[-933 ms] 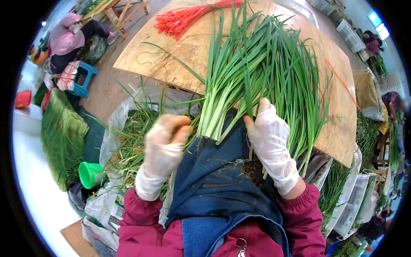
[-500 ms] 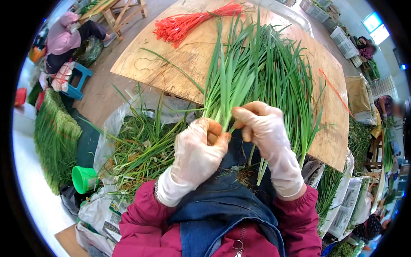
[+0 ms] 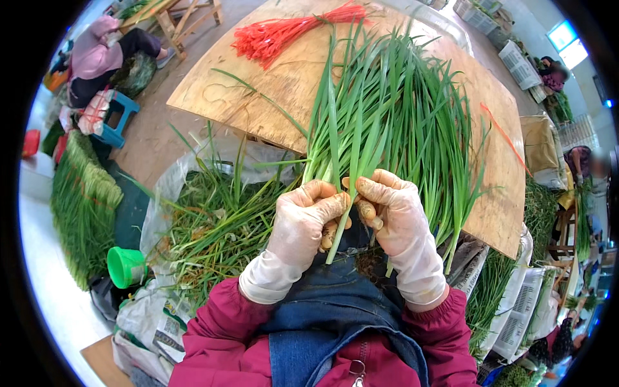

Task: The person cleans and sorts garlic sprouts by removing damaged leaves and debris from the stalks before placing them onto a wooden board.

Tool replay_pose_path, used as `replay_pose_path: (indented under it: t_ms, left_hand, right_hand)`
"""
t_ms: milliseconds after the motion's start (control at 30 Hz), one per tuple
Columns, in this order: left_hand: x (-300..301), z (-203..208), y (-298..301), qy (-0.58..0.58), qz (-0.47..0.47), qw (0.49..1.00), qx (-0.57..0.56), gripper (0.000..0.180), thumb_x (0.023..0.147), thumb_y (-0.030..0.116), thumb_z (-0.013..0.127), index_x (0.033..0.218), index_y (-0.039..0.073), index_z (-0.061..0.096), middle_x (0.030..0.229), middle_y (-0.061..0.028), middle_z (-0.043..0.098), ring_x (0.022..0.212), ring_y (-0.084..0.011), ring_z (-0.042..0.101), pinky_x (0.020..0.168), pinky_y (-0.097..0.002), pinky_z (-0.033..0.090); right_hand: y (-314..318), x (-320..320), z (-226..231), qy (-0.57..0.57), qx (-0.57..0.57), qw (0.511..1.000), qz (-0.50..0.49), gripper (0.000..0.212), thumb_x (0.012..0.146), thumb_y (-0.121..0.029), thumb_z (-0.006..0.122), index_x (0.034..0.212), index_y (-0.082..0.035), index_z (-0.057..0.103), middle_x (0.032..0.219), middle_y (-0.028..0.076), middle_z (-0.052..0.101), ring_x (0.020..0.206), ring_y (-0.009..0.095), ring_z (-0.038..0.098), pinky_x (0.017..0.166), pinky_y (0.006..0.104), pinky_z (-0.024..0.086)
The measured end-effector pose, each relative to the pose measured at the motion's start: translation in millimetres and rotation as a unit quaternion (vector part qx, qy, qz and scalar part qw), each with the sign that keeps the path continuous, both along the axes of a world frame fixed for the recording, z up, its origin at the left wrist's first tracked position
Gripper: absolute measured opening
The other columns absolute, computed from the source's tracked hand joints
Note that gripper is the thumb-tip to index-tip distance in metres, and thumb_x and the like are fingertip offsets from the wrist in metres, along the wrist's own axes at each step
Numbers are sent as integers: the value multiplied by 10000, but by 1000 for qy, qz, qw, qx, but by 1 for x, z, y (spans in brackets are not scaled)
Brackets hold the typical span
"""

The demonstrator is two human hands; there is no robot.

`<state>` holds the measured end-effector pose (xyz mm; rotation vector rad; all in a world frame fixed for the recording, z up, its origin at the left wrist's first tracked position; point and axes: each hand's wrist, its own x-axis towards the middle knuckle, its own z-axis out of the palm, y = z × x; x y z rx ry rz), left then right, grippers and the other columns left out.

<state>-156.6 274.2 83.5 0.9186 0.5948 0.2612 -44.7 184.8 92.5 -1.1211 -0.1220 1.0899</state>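
A large heap of green garlic chives (image 3: 412, 116) lies across the wooden board in front of me, its pale stem ends toward my lap. My left hand (image 3: 308, 222), in a whitish glove with soiled fingertips, is closed on a chive stalk (image 3: 339, 236) whose pale end sticks out below the thumb. More chives pass behind and above its fingers. Close beside it, my right hand (image 3: 393, 209), gloved the same way, pinches the leaves of that stalk just above. The curled lower fingers of both hands partly hide what lies beneath.
A bundle of red ties (image 3: 284, 35) rests on the far part of the wooden board (image 3: 213, 90); one red tie lies at right. Left of my lap, a clear plastic bag holds trimmings (image 3: 213, 226), near a green bucket (image 3: 127, 267). People sit working at both sides.
My right hand has shifted slightly down and left, toward the left hand. A single stalk now slants between my fingers, its pale end pointing down; the fan of leaves has settled onto the heap.
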Motion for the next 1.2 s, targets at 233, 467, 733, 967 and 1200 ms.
replay_pose_path:
  t_ms: [233,467,733,967,1200]
  left_hand:
    - [-7,6,-5,-1,-22,1000,-18,133,807,114,536,790,-18,535,610,-107,582,338,-73,415,299,-184,305]
    - [-29,6,-13,47,-108,993,-8,115,762,70,594,780,-23,529,621,-116,576,358,-79,423,316,-187,307]
    - [-32,-10,-13,-85,-74,979,-172,185,785,115,556,793,-68,527,588,-165,561,295,-115,394,277,-223,289]
    - [-26,-9,-24,-103,-79,964,-234,185,829,140,492,780,-38,511,538,-131,526,268,-104,341,268,-233,258]
    - [-22,0,-29,17,-31,996,-85,132,803,97,517,749,-20,488,502,-81,489,281,-92,339,289,-218,307]
  right_hand:
    - [-3,-2,-2,13,8,999,-39,127,781,-88,558,793,39,566,591,49,525,406,66,407,351,166,267]
    - [1,-7,8,-53,-68,992,-90,104,770,-83,559,735,10,529,516,35,462,347,82,371,340,201,276]
    - [-2,-6,-11,70,67,992,-77,142,814,-77,507,850,55,544,579,46,501,395,71,392,361,183,292]
    - [-8,-3,-24,167,185,966,-64,137,821,-104,523,894,11,538,694,72,549,458,78,427,387,186,315]
    - [-14,-16,-10,26,17,999,-42,181,793,-141,573,858,25,542,652,59,545,430,71,443,360,177,305]
